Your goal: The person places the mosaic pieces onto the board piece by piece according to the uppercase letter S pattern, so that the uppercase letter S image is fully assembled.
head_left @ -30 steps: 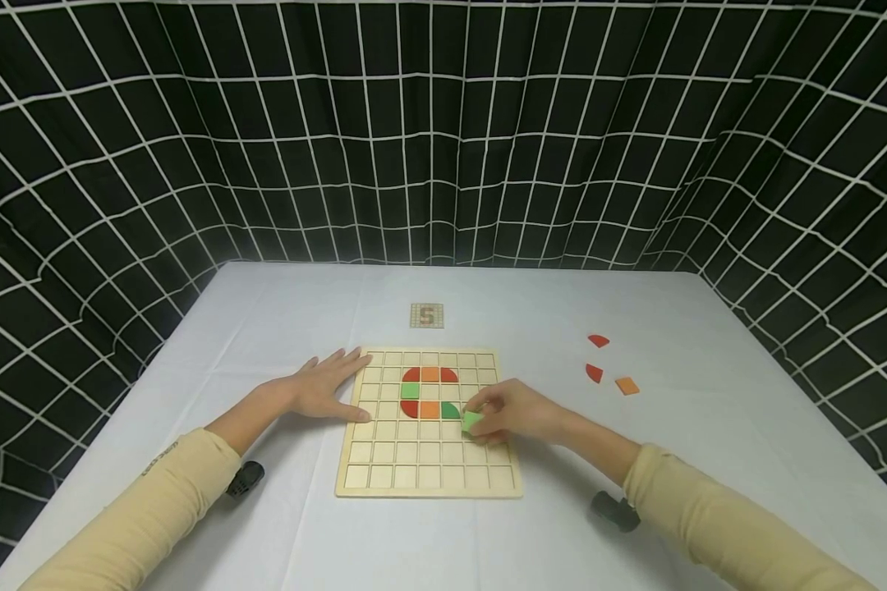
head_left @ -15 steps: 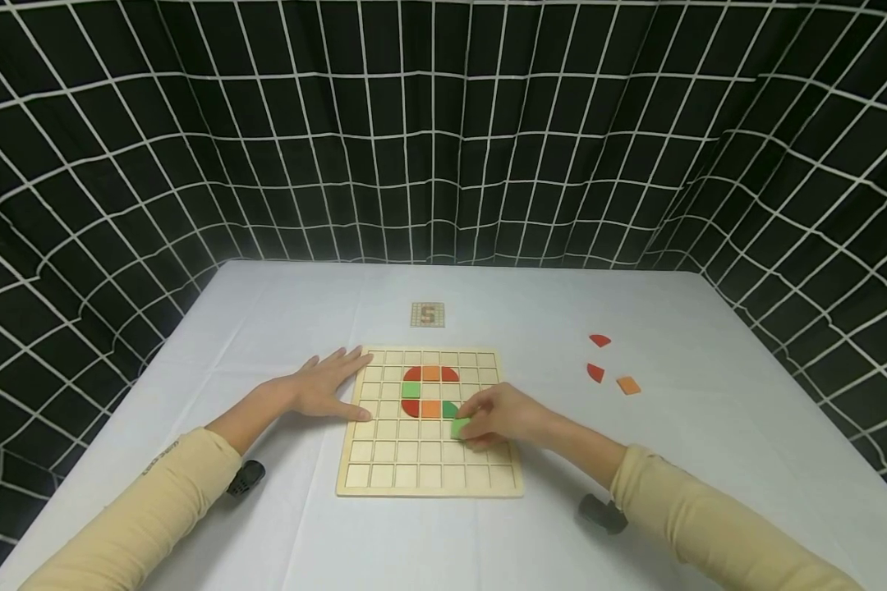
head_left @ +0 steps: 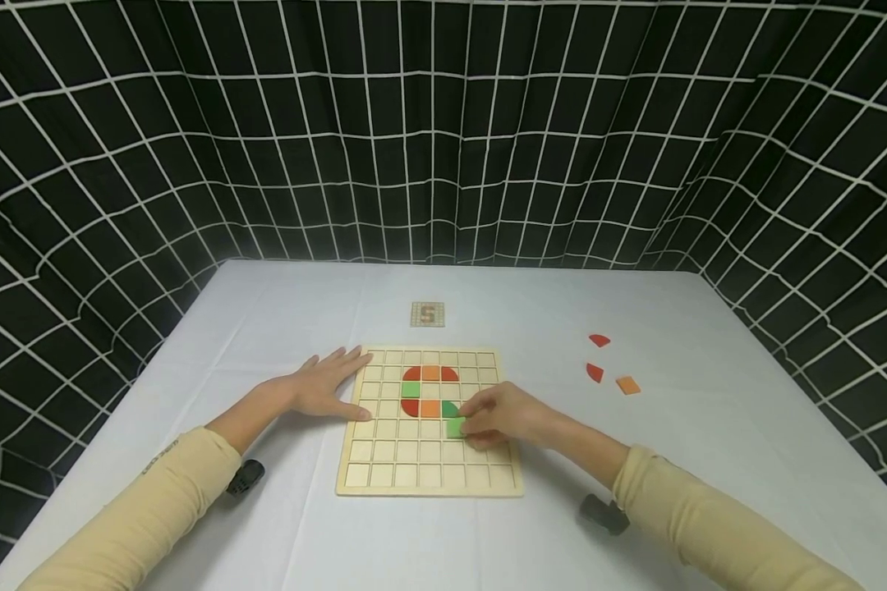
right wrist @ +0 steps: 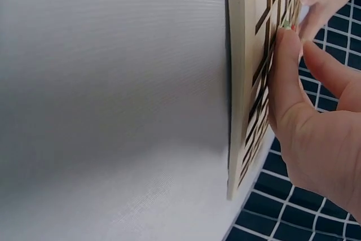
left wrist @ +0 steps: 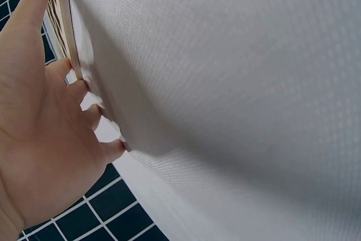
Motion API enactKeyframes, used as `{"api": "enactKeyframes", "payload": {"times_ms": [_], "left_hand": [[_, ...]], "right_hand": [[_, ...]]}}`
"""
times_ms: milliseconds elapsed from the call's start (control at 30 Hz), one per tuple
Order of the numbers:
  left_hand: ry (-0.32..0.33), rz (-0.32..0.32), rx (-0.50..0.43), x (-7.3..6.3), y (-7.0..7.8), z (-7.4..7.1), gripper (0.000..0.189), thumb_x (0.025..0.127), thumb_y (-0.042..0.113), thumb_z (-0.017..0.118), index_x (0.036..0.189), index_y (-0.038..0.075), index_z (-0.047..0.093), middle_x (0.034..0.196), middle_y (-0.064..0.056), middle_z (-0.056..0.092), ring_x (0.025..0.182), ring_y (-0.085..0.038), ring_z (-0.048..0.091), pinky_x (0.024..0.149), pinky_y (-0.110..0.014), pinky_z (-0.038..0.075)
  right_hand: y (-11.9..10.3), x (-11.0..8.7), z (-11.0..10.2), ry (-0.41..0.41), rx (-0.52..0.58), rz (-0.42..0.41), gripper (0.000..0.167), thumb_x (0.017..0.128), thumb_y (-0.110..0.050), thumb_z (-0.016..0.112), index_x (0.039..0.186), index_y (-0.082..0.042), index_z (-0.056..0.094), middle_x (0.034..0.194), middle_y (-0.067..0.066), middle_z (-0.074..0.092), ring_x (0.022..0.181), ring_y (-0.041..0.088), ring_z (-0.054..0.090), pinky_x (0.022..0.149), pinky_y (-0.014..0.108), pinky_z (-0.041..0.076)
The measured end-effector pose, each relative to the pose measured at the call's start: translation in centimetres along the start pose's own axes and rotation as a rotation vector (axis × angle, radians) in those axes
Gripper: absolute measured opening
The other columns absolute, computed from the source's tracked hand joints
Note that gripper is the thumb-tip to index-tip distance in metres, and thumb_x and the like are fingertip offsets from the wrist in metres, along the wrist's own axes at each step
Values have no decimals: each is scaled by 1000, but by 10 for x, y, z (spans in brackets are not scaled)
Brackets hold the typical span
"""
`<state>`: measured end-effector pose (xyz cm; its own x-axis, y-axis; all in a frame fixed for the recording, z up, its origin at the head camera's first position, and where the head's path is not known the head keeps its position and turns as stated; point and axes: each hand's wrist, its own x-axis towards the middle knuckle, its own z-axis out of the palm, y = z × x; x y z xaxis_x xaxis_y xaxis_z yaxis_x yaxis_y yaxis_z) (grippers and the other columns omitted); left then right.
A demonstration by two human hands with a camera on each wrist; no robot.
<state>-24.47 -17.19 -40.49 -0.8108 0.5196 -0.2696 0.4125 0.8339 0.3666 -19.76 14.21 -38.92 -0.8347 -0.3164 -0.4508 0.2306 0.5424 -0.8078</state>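
Note:
A light wooden grid board [head_left: 430, 477] lies on the white cloth. My right hand [head_left: 508, 415] is over its right half, fingertips curled at a light green square tile [head_left: 454, 428]. That tile sits in the cell just below a dark green quarter-circle tile [head_left: 449, 409]. In the right wrist view, only a sliver of green shows past the fingertip [right wrist: 287, 33]. My left hand [head_left: 319, 391] rests with spread fingers on the board's left edge. Red quarter-circles [head_left: 410, 408], orange squares [head_left: 430, 373] and another light green square [head_left: 411, 390] fill nearby cells.
On the cloth at right lie two red quarter-circles [head_left: 599, 340] and an orange square [head_left: 627, 385]. Behind the board is a small pattern card [head_left: 427, 314] bearing an S-like figure. A black grid-patterned curtain [head_left: 443, 123] surrounds the table's back and sides.
My right hand has moved slightly left with the light green square, which now lies flat in line with a cell under the dark green quarter-circle. The left hand has stayed in place.

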Motion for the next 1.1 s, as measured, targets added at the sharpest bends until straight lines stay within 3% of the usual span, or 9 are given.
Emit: {"api": "enactKeyframes", "payload": {"times_ms": [667, 900, 1100], "left_hand": [[0, 3, -3, -1, 1, 0, 104, 79, 65, 62, 153, 8, 16, 157, -16, 9, 142, -40, 6, 109, -64, 3], [-2, 2, 7, 1, 1, 1, 104, 79, 67, 61, 153, 8, 17, 158, -16, 9, 142, -39, 6, 109, -63, 4], [-1, -1, 2, 0, 1, 0, 104, 79, 66, 62, 153, 9, 16, 157, -16, 9, 142, -40, 5, 109, -64, 4]], "right_hand": [[-4, 1, 2, -20, 67, -21, 27, 86, -8, 71, 111, 1, 67, 82, 9, 69, 64, 16, 65, 65, 29, 57], [6, 2, -9, -69, 107, -69, 23, 92, -13, 64, 110, 1, 67, 85, 12, 67, 69, 22, 65, 64, 32, 57], [9, -2, -25, -95, 228, -85, 30, 94, -16, 61, 115, 6, 62, 89, 17, 65, 72, 23, 65, 70, 35, 57]]}}
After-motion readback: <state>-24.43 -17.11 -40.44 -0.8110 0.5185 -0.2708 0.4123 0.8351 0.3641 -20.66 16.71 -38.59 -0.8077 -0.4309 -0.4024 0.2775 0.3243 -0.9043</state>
